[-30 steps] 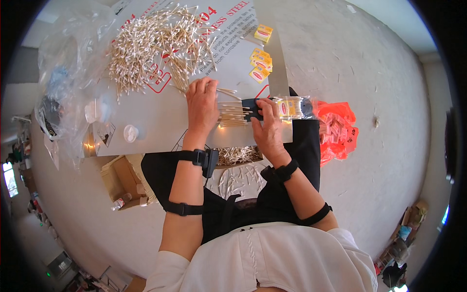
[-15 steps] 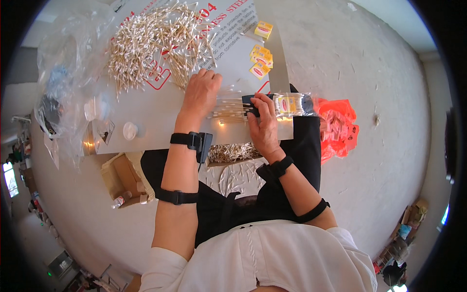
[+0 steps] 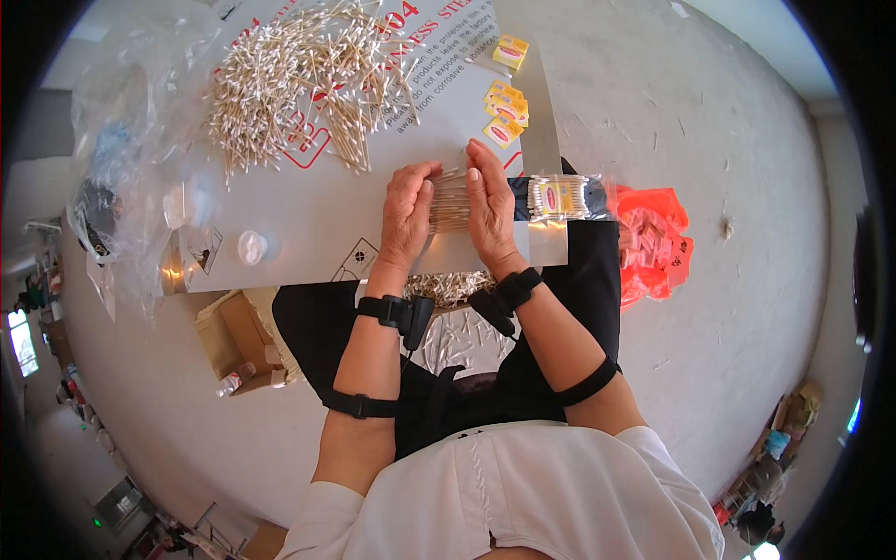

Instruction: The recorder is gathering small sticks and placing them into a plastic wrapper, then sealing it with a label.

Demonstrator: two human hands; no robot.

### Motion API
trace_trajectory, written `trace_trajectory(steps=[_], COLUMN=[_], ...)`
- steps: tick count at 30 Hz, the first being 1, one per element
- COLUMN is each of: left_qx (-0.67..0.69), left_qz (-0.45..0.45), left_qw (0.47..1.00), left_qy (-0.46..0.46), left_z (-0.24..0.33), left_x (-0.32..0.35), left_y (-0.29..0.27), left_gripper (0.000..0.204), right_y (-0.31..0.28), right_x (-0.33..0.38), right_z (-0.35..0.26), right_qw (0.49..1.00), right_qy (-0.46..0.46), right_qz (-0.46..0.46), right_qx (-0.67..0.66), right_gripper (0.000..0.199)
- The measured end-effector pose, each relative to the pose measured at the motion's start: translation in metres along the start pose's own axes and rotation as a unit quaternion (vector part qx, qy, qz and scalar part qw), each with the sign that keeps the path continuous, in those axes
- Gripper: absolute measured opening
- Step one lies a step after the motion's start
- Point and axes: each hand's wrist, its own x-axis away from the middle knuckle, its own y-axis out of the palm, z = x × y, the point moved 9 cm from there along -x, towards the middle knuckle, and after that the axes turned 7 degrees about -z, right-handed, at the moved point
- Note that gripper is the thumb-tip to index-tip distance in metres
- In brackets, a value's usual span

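A row of cotton swabs (image 3: 450, 205) lies crosswise on the metal-topped table (image 3: 317, 224), between my two hands. At its left end stands my left hand (image 3: 408, 210), palm turned inward, fingers extended and slightly bent. My right hand (image 3: 490, 207) faces it at the other end, fingers stretched out and upright. Both palms touch or nearly touch the swab tips. Just right of my right hand, a clear bag packed with swabs and a yellow card (image 3: 560, 196) lies over a dark holder (image 3: 520, 198), partly hidden by that hand.
A big heap of loose swabs (image 3: 280, 84) covers the far left. Yellow cards (image 3: 505, 112) lie at the far right edge. A small white cup (image 3: 251, 247) and clear plastic bags (image 3: 140, 140) are at left. Below are a carton (image 3: 245, 341) and a red bag (image 3: 653, 243).
My left hand has come from the heap's edge, right and nearer, to the swab row. My right hand has turned upright and left the dark holder. The loose swabs are now gathered more evenly.
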Motion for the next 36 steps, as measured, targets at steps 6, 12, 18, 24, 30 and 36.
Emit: trace_trajectory(steps=[6, 12, 18, 24, 30, 36], left_qx=[-0.297, -0.369, -0.429, -0.438, -0.415, -0.005], left_qz=[0.059, 0.026, -0.009, -0.035, -0.026, 0.213], left_qw=[0.948, 0.929, 0.9, 0.897, 0.908, 0.977], left_qy=[0.1, 0.008, -0.07, -0.056, -0.048, -0.017], left_z=[0.031, 0.032, 0.025, 0.019, 0.017, 0.006], left_x=[0.014, 0.031, 0.033, 0.011, 0.031, 0.042], left_y=[0.013, 0.023, 0.038, 0.033, 0.032, -0.014], left_gripper=[0.041, 0.062, 0.082, 0.085, 0.076, 0.061], right_y=[0.015, -0.002, -0.014, -0.019, -0.017, -0.012], right_x=[-0.01, -0.004, 0.012, 0.018, 0.024, 0.022], right_z=[0.015, 0.015, 0.009, 0.007, 0.001, 0.002], right_qw=[0.988, 0.98, 0.973, 0.976, 0.992, 0.992], right_qy=[0.07, 0.09, 0.099, 0.08, 0.05, 0.043], right_qz=[-0.094, -0.028, 0.009, 0.03, 0.022, 0.032], right_qx=[-0.105, -0.176, -0.206, -0.201, -0.112, -0.118], right_gripper=[0.041, 0.046, 0.045, 0.044, 0.04, 0.041])
